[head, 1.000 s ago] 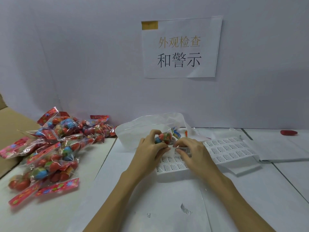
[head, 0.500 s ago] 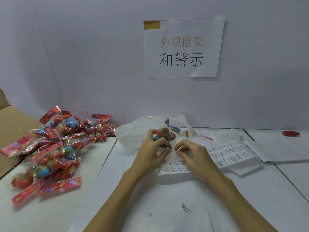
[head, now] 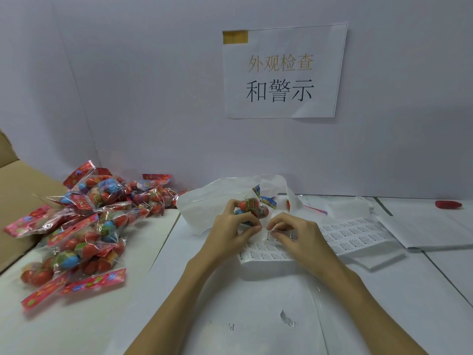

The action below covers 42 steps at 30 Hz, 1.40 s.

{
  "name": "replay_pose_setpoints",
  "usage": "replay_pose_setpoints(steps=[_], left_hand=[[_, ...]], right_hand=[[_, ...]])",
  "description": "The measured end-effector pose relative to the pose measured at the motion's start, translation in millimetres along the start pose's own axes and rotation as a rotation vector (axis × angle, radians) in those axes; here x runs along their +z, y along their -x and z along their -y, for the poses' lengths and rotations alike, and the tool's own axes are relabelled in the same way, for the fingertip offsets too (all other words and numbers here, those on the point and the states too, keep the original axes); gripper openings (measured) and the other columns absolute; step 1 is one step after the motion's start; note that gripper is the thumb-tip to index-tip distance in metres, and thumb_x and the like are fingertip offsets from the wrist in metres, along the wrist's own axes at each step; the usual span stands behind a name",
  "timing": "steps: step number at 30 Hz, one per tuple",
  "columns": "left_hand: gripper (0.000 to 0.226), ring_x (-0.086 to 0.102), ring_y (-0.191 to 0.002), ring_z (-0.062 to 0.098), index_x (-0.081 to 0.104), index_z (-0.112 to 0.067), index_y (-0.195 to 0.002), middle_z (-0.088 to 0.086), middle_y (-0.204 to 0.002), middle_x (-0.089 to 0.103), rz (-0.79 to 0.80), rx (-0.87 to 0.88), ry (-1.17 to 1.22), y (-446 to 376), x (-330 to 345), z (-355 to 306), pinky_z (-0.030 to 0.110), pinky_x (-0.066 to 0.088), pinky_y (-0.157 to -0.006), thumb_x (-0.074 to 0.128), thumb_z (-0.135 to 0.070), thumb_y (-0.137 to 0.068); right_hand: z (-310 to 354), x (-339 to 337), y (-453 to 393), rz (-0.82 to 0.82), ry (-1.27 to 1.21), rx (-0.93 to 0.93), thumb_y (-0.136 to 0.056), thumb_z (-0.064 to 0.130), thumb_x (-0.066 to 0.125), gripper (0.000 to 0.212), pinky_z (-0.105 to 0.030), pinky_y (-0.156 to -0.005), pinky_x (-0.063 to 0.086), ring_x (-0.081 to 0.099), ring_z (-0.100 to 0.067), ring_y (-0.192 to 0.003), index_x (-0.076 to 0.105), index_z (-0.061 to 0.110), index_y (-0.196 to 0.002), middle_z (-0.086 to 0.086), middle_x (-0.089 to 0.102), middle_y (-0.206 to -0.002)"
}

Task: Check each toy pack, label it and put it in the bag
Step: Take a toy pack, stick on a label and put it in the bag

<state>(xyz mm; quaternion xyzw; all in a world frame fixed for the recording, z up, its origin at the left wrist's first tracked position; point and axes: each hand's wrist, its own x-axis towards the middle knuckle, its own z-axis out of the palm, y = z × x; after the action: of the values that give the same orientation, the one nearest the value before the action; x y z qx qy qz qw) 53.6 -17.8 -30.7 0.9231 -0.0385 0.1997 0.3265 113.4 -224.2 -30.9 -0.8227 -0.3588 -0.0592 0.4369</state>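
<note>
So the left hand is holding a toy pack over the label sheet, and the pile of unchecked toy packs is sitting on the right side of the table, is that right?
Not quite. The pile of toy packs lies on the left side of the table, not the right, as the head view shows. The rest holds: the left hand grips a toy pack just above the label sheet.
</note>
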Motion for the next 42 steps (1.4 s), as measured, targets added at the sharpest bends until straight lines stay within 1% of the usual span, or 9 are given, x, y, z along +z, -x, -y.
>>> replay_pose_setpoints(steps=[4, 9, 12, 18, 23, 30, 35, 39, 42], left_hand=[[0.006, 0.055, -0.115, 0.015, 0.078, -0.025, -0.099, -0.009, -0.120, 0.044, 0.032, -0.048, 0.027, -1, -1, 1, 0.045, 0.049, -0.103, 0.074, -0.027, -0.095], [0.003, 0.056, -0.116, 0.014, 0.080, -0.025, -0.093, -0.003, -0.122, 0.049, 0.015, -0.147, 0.132, -2, 0, 0, 0.032, 0.048, -0.105, 0.077, -0.024, -0.092], [0.004, 0.056, -0.117, 0.014, 0.080, -0.023, -0.094, -0.003, -0.122, 0.049, 0.014, -0.209, 0.172, -1, 1, -3, 0.033, 0.049, -0.105, 0.079, -0.025, -0.091], [0.006, 0.055, -0.119, 0.012, 0.080, -0.028, -0.090, -0.005, -0.120, 0.052, 0.012, -0.133, 0.174, 3, 0, -9, 0.037, 0.047, -0.107, 0.084, -0.025, -0.086], [0.003, 0.056, -0.121, 0.014, 0.081, -0.026, -0.091, -0.003, -0.123, 0.052, 0.014, -0.118, 0.172, 2, -1, -7, 0.021, 0.046, -0.104, 0.082, -0.024, -0.089], [0.014, 0.058, -0.113, 0.011, 0.074, -0.040, -0.086, -0.007, -0.119, 0.052, 0.012, -0.120, 0.149, 1, 2, -4, 0.034, 0.049, -0.105, 0.078, -0.028, -0.092], [0.011, 0.055, -0.115, 0.015, 0.069, -0.043, -0.088, -0.007, -0.120, 0.048, 0.050, -0.144, 0.109, 0, 4, -2, 0.043, 0.045, -0.109, 0.072, -0.035, -0.095], [0.009, 0.054, -0.117, 0.019, 0.068, -0.042, -0.091, -0.005, -0.122, 0.046, 0.078, -0.157, 0.076, 0, 4, -3, 0.047, 0.040, -0.113, 0.067, -0.037, -0.098], [0.009, 0.053, -0.116, 0.020, 0.067, -0.040, -0.091, -0.005, -0.122, 0.044, 0.092, -0.166, 0.052, 0, 4, -4, 0.045, 0.038, -0.113, 0.065, -0.039, -0.100]], right_hand=[[0, -1, 0, 0.004, 0.025, 0.001, -0.092, 0.011, 0.076, 0.024, -0.024, -0.085, 0.055, 0.071, -0.003, -0.094, 0.066, 0.032, -0.086, 0.013, 0.072, -0.085], [1, -2, 0, 0.022, -0.019, 0.001, -0.092, 0.009, 0.076, 0.018, -0.017, -0.085, 0.052, 0.071, -0.002, -0.092, 0.073, 0.027, -0.092, 0.013, 0.074, -0.085], [2, 0, 1, 0.034, -0.014, 0.009, -0.092, 0.009, 0.075, 0.016, -0.020, -0.086, 0.054, 0.071, -0.003, -0.092, 0.073, 0.025, -0.094, 0.010, 0.074, -0.086], [0, 3, 2, 0.031, -0.009, 0.021, -0.093, 0.010, 0.076, 0.015, -0.018, -0.084, 0.053, 0.070, -0.002, -0.091, 0.074, 0.025, -0.096, 0.010, 0.074, -0.087], [1, 3, 0, 0.018, -0.007, 0.005, -0.091, 0.008, 0.077, 0.017, -0.020, -0.085, 0.053, 0.070, -0.001, -0.091, 0.073, 0.025, -0.092, 0.012, 0.074, -0.085], [1, 0, 0, 0.029, -0.011, -0.018, -0.092, 0.010, 0.077, 0.017, -0.024, -0.086, 0.055, 0.071, -0.001, -0.092, 0.072, 0.026, -0.089, 0.014, 0.074, -0.084], [3, 0, 1, 0.029, -0.044, -0.038, -0.091, 0.004, 0.076, 0.023, -0.009, -0.084, 0.048, 0.070, 0.003, -0.092, 0.081, 0.024, -0.100, 0.018, 0.076, -0.089], [4, 0, 1, 0.029, -0.062, -0.026, -0.091, 0.003, 0.076, 0.020, -0.014, -0.086, 0.051, 0.070, 0.001, -0.091, 0.082, 0.019, -0.101, 0.012, 0.077, -0.092], [3, 0, 1, 0.025, -0.052, -0.036, -0.090, 0.003, 0.076, 0.019, -0.018, -0.085, 0.054, 0.071, 0.000, -0.089, 0.080, 0.020, -0.097, 0.011, 0.077, -0.088]])
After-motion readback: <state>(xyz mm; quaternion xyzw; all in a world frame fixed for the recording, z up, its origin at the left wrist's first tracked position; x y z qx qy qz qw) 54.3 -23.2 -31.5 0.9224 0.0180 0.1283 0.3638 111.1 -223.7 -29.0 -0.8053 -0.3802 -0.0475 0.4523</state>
